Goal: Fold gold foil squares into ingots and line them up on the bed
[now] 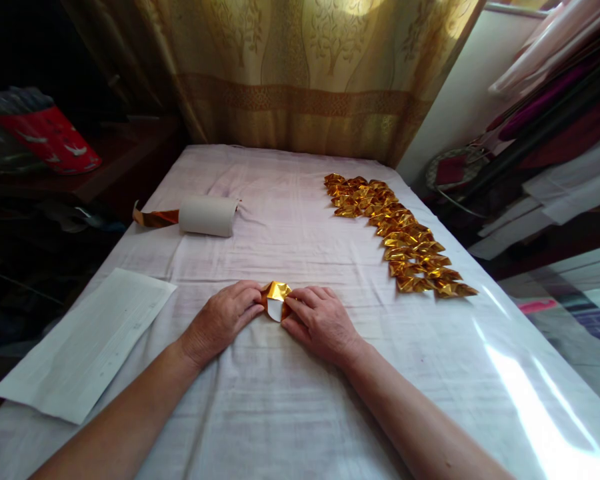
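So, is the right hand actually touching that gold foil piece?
Touching: the head view shows the right hand pinching the right end of the gold foil piece, with no gap.

Backlight through curtain (290, 73); glare on cloth (270, 400), lower right; gold foil piece (279, 291) glinting; left dark; edges stretched.
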Motion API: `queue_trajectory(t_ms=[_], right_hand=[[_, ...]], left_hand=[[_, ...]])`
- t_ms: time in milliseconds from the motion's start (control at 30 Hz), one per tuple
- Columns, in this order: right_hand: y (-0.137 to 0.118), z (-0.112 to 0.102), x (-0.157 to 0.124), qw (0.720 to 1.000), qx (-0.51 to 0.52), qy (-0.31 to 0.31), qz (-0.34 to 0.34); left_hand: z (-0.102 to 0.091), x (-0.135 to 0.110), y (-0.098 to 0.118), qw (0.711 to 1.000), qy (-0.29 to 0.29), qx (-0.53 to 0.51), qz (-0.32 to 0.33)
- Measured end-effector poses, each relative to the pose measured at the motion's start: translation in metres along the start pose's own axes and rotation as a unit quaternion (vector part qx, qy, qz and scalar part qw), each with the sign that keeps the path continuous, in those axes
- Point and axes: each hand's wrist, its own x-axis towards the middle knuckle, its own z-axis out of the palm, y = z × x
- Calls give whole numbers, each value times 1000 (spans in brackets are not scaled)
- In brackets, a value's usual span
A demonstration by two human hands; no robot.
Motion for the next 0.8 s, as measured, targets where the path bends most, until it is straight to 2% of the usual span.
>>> queue_trajectory(t_ms=[367,567,700,800], right_hand=[[0,1,0,1000,-13,-8,-1],[-1,1,-1,1000,-10,-12,-2],[4,8,-3,999,36,30,19],[9,13,-3,993,86,53,58]], left_hand=[[-1,2,-3,990,5,84,112],[1,4,1,991,32,106,73],[0,4,4,991,38,109,63],[1,3,6,994,27,107,29]])
